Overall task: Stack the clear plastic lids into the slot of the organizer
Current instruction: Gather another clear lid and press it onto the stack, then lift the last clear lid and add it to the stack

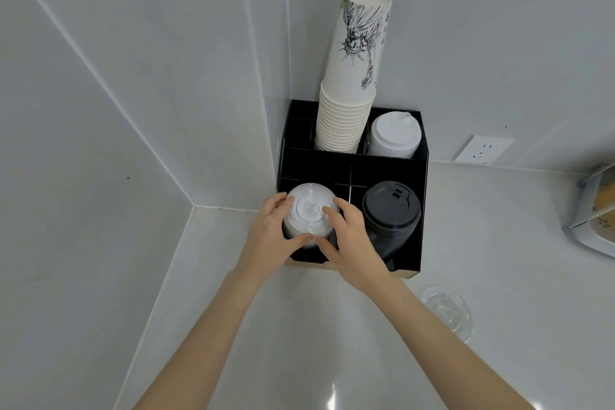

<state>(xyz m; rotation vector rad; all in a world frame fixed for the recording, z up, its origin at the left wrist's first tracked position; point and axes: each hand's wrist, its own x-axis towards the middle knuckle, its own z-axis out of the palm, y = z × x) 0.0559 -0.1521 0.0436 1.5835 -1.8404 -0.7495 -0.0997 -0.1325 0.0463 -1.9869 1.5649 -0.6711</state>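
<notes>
A stack of clear plastic lids (307, 210) stands in the front left slot of the black organizer (319, 166), which sits in the corner of the white counter. My left hand (269, 236) wraps the stack from the left and my right hand (349, 240) from the right, with fingers on its top and thumbs meeting at its front. Another small pile of clear lids (446, 313) lies flat on the counter to the right of my right forearm.
The organizer also holds a stack of black lids (389, 216) at front right, white lids (394, 136) at back right and a tall stack of paper cups (352, 76) behind. A wall socket (482, 149) and a shelf (595, 220) are at the right.
</notes>
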